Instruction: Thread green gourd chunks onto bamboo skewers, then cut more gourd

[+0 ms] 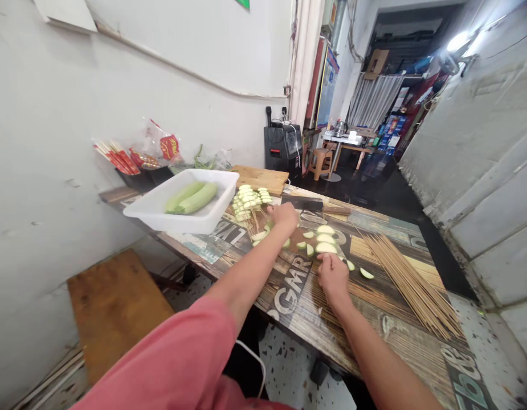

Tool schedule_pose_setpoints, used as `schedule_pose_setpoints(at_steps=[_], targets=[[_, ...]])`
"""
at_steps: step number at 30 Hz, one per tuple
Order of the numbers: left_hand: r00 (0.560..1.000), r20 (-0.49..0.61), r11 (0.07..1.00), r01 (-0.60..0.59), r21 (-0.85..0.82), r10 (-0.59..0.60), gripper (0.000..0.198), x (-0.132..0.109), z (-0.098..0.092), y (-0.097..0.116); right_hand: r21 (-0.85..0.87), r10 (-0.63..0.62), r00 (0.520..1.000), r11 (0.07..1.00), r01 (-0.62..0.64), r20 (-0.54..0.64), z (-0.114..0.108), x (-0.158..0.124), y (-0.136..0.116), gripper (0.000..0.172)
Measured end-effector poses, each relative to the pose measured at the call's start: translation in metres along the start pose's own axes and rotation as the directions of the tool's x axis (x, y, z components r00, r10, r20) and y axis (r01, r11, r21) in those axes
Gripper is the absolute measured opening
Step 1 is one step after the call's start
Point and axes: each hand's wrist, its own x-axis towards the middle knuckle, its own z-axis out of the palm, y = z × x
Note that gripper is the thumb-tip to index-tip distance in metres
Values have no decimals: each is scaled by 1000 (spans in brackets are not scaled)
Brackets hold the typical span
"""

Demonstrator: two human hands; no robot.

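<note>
My right hand (334,279) is closed at the lower end of a skewer of zucchini slices (326,239); its stick is mostly hidden by the slices and fingers. My left hand (284,216) has its fingers curled together beside a pile of finished zucchini skewers (246,200). What those fingers hold, if anything, is hidden. Loose zucchini slices (310,249) lie between and around both hands, and a single slice (366,273) sits farther right. Behind my left hand lies a cleaver (301,203) with a wooden handle.
On the right of the table (289,285) is a bundle of bare bamboo skewers (412,285). A white plastic tub (182,222) with two whole zucchini (198,197) stands at the left. Behind are a wooden cutting board (263,179) and a black speaker (284,151).
</note>
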Motion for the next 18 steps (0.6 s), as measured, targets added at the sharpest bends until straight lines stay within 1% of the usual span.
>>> schedule_pose_setpoints(at_steps=[2,3,6,8,10,12,14,17,18], targets=[[999,-4,989,-40,140,41,22,8,8,-3,9,-2,1000,1000,2,-3,1,0,1,38],[997,19,975,-71,213,69,25,11,11,-5,14,-3,1000,1000,3,-10,1,0,0,38],[986,133,877,-155,454,105,28,14,19,-11,24,-4,999,1000,5,-43,3,0,0,37],[979,175,808,-188,558,106,31,14,22,-12,27,-8,998,1000,10,-60,3,0,0,36],[975,193,773,-204,601,107,30,14,23,-11,26,-14,998,1000,16,-65,4,0,0,35],[972,216,764,-207,611,91,27,15,23,-7,23,-17,998,1000,18,-63,4,0,0,35],[966,248,761,-214,612,72,28,17,23,-3,20,-19,998,1000,20,-61,4,0,1,35],[945,321,771,-248,586,60,31,21,21,-1,19,-28,998,999,29,-60,5,1,2,37],[937,345,800,-248,546,56,29,23,20,-2,20,-31,998,999,32,-60,5,1,2,37]])
